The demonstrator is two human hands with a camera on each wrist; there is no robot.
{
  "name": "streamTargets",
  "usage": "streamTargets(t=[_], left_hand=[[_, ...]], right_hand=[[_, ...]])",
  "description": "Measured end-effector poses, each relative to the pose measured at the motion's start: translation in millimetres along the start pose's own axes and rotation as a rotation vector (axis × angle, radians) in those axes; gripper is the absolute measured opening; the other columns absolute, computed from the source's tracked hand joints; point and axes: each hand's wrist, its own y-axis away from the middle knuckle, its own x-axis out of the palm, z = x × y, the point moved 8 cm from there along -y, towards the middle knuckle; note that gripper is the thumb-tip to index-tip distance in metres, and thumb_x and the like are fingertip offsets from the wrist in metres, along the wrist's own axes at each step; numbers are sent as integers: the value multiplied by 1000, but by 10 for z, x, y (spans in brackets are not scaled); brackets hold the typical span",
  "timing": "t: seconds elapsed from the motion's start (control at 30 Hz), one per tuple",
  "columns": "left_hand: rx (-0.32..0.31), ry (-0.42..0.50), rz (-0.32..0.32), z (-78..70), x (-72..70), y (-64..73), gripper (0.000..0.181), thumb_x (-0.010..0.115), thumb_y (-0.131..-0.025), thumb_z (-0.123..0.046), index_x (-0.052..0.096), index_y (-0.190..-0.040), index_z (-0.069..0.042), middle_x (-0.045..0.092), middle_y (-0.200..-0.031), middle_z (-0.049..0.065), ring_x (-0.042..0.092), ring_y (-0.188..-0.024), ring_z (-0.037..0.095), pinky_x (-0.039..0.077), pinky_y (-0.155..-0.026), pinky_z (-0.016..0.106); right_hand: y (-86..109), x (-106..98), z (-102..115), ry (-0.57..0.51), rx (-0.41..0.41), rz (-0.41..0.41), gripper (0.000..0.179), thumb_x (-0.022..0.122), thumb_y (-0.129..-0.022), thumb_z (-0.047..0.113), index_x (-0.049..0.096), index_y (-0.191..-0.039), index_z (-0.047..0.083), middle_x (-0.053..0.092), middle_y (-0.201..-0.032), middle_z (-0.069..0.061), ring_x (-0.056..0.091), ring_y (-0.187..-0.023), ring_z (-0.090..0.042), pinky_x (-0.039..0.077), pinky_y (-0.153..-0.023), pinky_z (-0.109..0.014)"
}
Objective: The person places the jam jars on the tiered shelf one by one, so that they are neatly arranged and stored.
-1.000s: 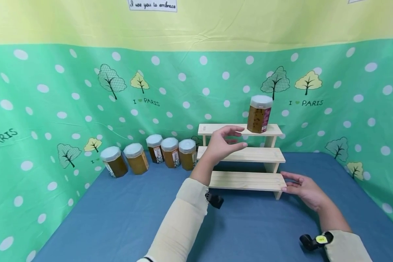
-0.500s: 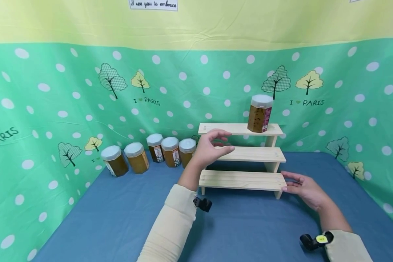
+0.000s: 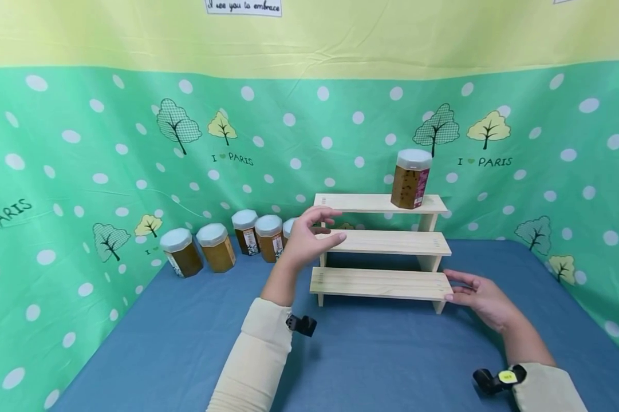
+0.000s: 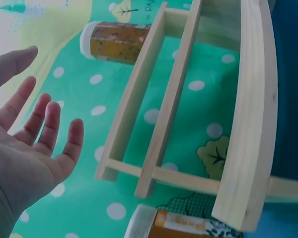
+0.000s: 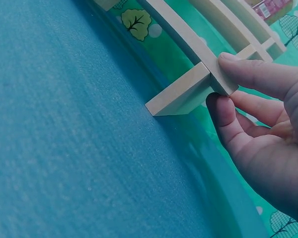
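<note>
A three-tier wooden shelf stand (image 3: pixel 381 281) stands on the blue cloth. One jar with a white lid and dark-flecked amber contents (image 3: pixel 410 182) sits upright on its top tier, toward the right. My left hand (image 3: pixel 309 237) hovers in front of the stand's left end, holding nothing; its fingers are spread and relaxed in the left wrist view. With thumb and fingers, my right hand (image 5: pixel 268 109) pinches the right end of the lowest tier's board (image 5: pixel 196 47). Left of the stand is a group of similar jars (image 3: pixel 215 247), one partly hidden behind my left hand.
A green and yellow printed curtain (image 3: pixel 340 126) hangs right behind the stand and jars. Blue cloth (image 3: pixel 371 355) covers the table in front of the stand. In the left wrist view, a jar (image 4: pixel 179 225) lies near the stand's left end.
My left hand has moved left, away from the jar on the top tier, and now covers part of the rightmost grouped jar. My right hand stays at the lowest board's end.
</note>
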Motion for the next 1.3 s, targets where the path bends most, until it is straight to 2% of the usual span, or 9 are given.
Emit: streamTargets(t=[0.3,0.37,0.53,0.63,0.8,0.87,1.0,1.13,1.3], left_hand=[[-23,-4,-49,28,-163,123,36,71,-85,4,63,-120,6,51,-124,22,46,-107,46,44,-91,61],[-36,-9,-57,-26,-195,157,36,70,-84,6,62,-120,8,50,-125,23,45,-108,48,43,-91,62],[-43,-37,-85,-228,-288,246,32,68,-85,8,62,-116,11,50,-121,22,47,-104,39,45,-90,60],[-34,-47,-103,-160,-363,276,32,67,-85,7,62,-117,10,49,-122,22,46,-104,38,45,-89,59],[-40,-52,-131,55,-500,326,36,69,-86,3,61,-122,6,48,-125,20,44,-106,38,48,-86,41],[-42,-44,-139,76,-545,353,37,69,-87,1,61,-122,5,47,-124,19,44,-105,37,48,-83,37],[-54,-34,-158,92,-633,411,37,69,-89,-3,61,-124,2,47,-123,16,45,-103,29,47,-82,40],[-66,-27,-184,100,-726,463,36,65,-91,0,58,-126,4,47,-125,19,44,-103,28,45,-86,40],[-73,-25,-217,72,-845,541,37,61,-92,4,54,-128,8,45,-128,23,44,-104,26,48,-85,29]], right_hand=[[4,13,-4,-7,7,2,80,74,-88,16,29,-148,-10,41,-140,-34,61,-98,-5,49,-81,-19],[6,10,-5,-13,9,1,80,74,-88,16,29,-148,-10,41,-141,-34,61,-98,-4,49,-82,-19],[6,3,0,-13,6,5,81,74,-88,17,28,-148,-10,39,-142,-35,61,-99,-3,48,-83,-18],[4,2,2,-11,5,7,81,74,-88,18,28,-148,-9,39,-142,-35,61,-100,-3,48,-83,-18],[2,1,-6,-15,6,9,81,74,-88,19,28,-148,-9,41,-141,-34,61,-100,-4,48,-83,-18],[0,-1,-11,-16,6,8,81,74,-88,18,28,-148,-9,41,-141,-34,61,-100,-4,48,-83,-18],[-3,1,-14,-16,7,5,81,74,-88,18,28,-148,-9,40,-142,-34,61,-99,-4,49,-83,-19],[-2,4,-12,-20,7,4,81,75,-87,18,28,-149,-9,39,-142,-34,61,-99,-4,49,-83,-19],[1,-2,-12,-23,3,2,81,74,-88,17,28,-149,-9,40,-142,-34,61,-99,-4,49,-83,-18]])
